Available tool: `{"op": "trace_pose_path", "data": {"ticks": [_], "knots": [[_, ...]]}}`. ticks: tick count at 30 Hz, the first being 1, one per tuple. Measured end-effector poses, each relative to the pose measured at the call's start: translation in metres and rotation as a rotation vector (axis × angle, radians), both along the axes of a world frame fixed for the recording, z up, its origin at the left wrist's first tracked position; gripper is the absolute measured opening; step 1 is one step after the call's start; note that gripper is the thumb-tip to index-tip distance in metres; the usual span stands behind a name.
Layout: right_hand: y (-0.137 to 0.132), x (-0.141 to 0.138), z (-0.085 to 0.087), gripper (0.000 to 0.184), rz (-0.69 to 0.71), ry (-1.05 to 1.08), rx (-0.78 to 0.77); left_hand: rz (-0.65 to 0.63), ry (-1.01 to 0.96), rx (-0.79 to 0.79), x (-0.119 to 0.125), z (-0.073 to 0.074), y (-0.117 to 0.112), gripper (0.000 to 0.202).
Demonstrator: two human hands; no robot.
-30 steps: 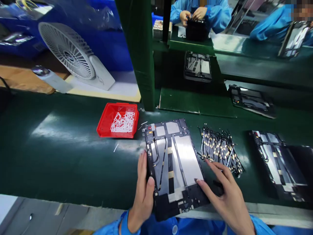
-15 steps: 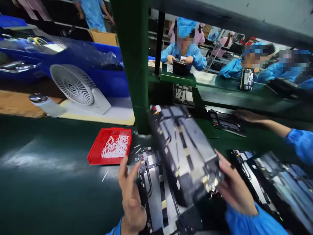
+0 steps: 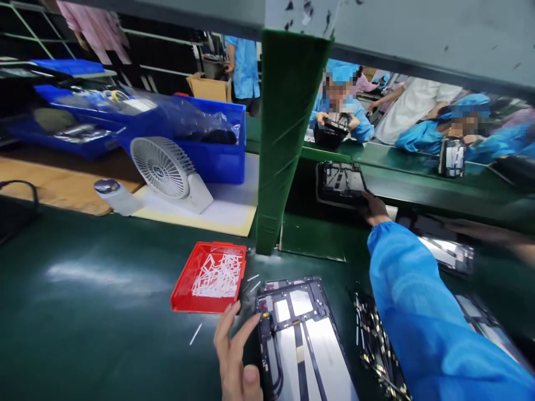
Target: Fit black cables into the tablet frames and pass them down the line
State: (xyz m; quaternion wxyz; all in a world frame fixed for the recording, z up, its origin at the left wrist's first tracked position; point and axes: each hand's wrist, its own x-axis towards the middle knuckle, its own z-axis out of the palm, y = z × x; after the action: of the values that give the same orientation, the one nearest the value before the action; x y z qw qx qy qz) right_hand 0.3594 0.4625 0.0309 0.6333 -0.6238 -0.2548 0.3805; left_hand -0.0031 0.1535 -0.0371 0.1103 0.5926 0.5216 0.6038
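Note:
An opened tablet [image 3: 330, 356], with silvery battery panels and black ribbon cables, lies on the bench in front of me. At its left edge is my left hand [image 3: 238, 356], fingers stretched and apart, holding nothing. My right hand [image 3: 376, 209] reaches far forward, its fingers at the near right corner of another opened tablet [image 3: 343, 181] on the lower strip behind the green post. Part of that grip is hidden behind the hand. A red tray [image 3: 184, 295] of thin white strips [image 3: 219, 275] stands just beyond my left hand, with a few loose strips beside it.
A green post [image 3: 284, 145] rises mid-bench under a grey beam [image 3: 418, 50]. Left stand a white fan [image 3: 167, 170], a bottle [image 3: 119, 197] and blue bins [image 3: 221, 161]. Dark narrow parts [image 3: 378, 345] lie beside my right sleeve. A co-worker's blurred arm [image 3: 497, 234] reaches in from the right.
My right hand has carried an opened tablet from above the bench forward to the strip behind the post. My left hand stays open by the lower tablet. The view has shifted.

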Motion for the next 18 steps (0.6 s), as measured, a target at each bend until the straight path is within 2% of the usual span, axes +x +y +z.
{"op": "trace_pose_path", "data": {"ticks": [6, 12, 15, 18], "knots": [[0.014, 0.017, -0.018, 0.032, 0.019, -0.133, -0.067, -0.019, 0.013, -0.109, 0.001, -0.003, 0.0, 0.047], [0.02, 0.009, -0.024, 0.032, -0.016, -0.313, -0.082, -0.008, 0.077, -0.168, 0.004, -0.006, 0.001, 0.047], [0.014, 0.004, -0.017, 0.031, -0.054, -0.467, -0.054, -0.03, 0.085, -0.188, 0.003, -0.003, 0.0, 0.044], [-0.006, 0.002, 0.003, 0.028, -0.056, -0.64, -0.028, -0.057, 0.097, -0.183, 0.002, -0.001, -0.001, 0.043]]}}
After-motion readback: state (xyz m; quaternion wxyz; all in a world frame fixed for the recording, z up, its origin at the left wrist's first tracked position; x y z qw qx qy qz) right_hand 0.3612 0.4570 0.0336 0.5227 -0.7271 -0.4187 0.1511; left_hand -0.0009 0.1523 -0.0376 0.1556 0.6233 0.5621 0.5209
